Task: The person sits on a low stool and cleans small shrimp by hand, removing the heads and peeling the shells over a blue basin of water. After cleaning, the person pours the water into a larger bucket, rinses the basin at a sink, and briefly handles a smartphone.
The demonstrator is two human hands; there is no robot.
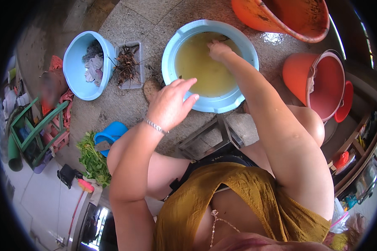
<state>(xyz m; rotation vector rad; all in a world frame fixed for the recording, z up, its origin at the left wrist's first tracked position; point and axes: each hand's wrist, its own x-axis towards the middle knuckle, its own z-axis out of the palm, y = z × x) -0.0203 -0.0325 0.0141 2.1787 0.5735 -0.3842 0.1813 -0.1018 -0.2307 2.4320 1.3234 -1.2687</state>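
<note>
A round light-blue plastic basin (171, 62) stands on the stone floor before me, holding cloudy yellowish water. My right hand (219, 50) reaches over the water near the far side, its fingertips at the surface beside a small dark bit of debris; whether they pinch anything is unclear. My left hand (176, 102), with a metal bracelet at the wrist, hovers at the basin's near left rim, fingers apart and holding nothing. Left of the basin, a clear plastic container (141, 67) holds dark twiggy roots (125, 64).
A smaller blue basin (77, 67) with cloths stands left. Leafy greens (94, 160) lie beside a blue plastic scoop (114, 131). Orange buckets (297, 75) stand right, another tub (248, 14) above them. A low stool (207, 138) is between my legs; a green chair frame (39, 131) lies far left.
</note>
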